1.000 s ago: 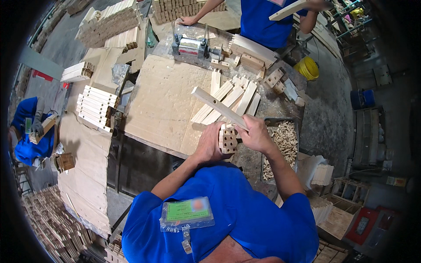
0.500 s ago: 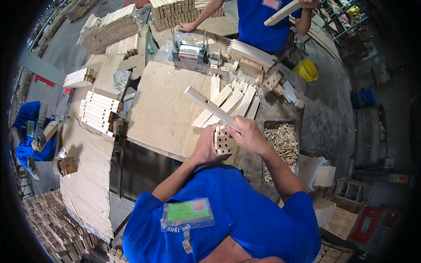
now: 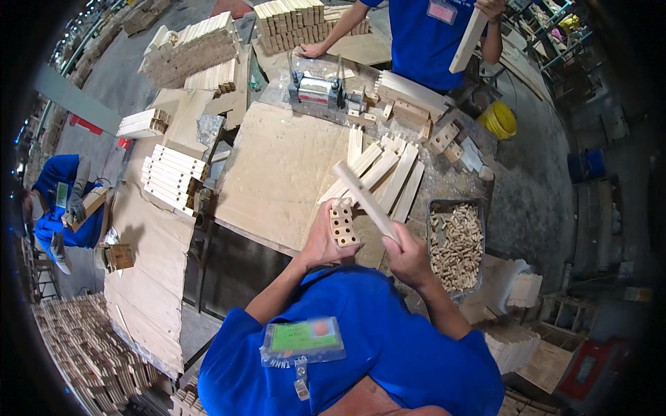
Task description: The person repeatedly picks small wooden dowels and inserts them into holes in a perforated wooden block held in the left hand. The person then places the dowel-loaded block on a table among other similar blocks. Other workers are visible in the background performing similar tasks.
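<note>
My left hand [image 3: 320, 241] is closed around a small stack of pale wooden pieces [image 3: 343, 224], whose facing side shows two columns of round drilled holes. In my right hand [image 3: 409, 256] a long pale wooden stick [image 3: 363, 197] is gripped by its near end. It slants up and to the left, its far end beyond the stack. Past both hands, several loose wooden sticks [image 3: 378, 170] lie fanned out on the table. A tray [image 3: 454, 202] filled with short wooden dowels [image 3: 456, 246] stands right of my right hand.
A cardboard-covered tabletop [image 3: 277, 163] spreads ahead, with a metal clamp-like device [image 3: 316, 90] behind it. Drilled sticks [image 3: 170, 177] lie in a row at left. Across the table a co-worker [image 3: 423, 45] holds a wooden bar [image 3: 470, 40]; another person [image 3: 59, 201] works far left. A yellow bucket [image 3: 498, 121] stands right.
My right hand has drawn back from the stack toward my body, still gripping the stick. My left hand keeps hold of the stack. The co-worker's bar across the table has swung more upright.
</note>
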`<action>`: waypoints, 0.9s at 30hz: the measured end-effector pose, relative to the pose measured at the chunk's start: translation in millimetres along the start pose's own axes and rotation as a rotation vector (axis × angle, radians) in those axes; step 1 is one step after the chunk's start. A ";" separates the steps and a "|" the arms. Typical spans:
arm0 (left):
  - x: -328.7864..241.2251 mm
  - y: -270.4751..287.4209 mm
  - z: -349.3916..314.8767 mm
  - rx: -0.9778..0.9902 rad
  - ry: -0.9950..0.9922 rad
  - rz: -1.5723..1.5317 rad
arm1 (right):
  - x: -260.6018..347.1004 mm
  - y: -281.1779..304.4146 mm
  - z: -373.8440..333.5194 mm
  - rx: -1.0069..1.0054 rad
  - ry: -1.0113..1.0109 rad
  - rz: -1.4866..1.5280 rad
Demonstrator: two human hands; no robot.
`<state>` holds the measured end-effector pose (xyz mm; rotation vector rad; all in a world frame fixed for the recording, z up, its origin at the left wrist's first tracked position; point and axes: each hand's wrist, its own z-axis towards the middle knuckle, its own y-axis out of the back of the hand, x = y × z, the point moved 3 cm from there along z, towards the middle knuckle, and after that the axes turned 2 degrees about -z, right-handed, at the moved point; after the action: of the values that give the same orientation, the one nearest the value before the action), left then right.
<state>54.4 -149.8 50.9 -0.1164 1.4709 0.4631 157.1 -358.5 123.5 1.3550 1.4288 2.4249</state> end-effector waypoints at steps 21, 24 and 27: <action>23.3 -17.9 -6.9 0.096 0.014 -0.062 | -18.0 -70.8 49.1 0.152 -0.261 0.807; 19.8 -18.6 -5.8 0.051 -0.037 0.072 | -24.1 -76.6 52.6 0.106 -0.266 0.915; 16.0 -29.5 -8.6 -0.005 -0.004 0.005 | -26.1 -78.9 52.3 0.064 -0.323 0.984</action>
<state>57.8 -175.9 28.4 -0.1153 1.4666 0.4710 178.8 -286.6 60.3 2.7987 0.8483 2.3483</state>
